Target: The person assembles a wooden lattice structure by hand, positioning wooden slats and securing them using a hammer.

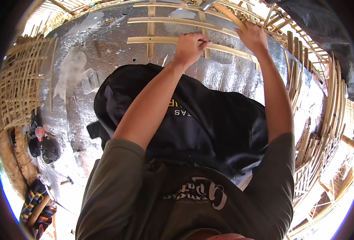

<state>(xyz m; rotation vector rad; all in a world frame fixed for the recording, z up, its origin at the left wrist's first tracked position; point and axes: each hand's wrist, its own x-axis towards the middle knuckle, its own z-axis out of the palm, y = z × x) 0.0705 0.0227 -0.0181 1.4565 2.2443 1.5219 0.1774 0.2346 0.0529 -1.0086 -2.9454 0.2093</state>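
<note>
A frame of pale wooden slats (pixel 157 39) lies on the shiny silver ground sheet, several long slats crossing shorter cross-pieces (pixel 150 29). At the nearest long slat, close to a crossing, my left hand (pixel 189 49) is closed in a pinch. What its fingertips hold is too small to make out. My right hand (pixel 253 38) grips a hammer (pixel 229 16) by its wooden handle, to the right of the left hand. The hammer's metal head (pixel 207 4) is up over the far slats, apart from the left fingers.
Silver sheeting (pixel 117 48) covers the ground, with a small clear plastic box (pixel 90 81) at left. Woven bamboo panels (pixel 23 80) stand on the left, and bundled bamboo strips (pixel 325 116) on the right. Black cloth (pixel 177 132) covers my legs. A striped cloth (pixel 37 208) lies lower left.
</note>
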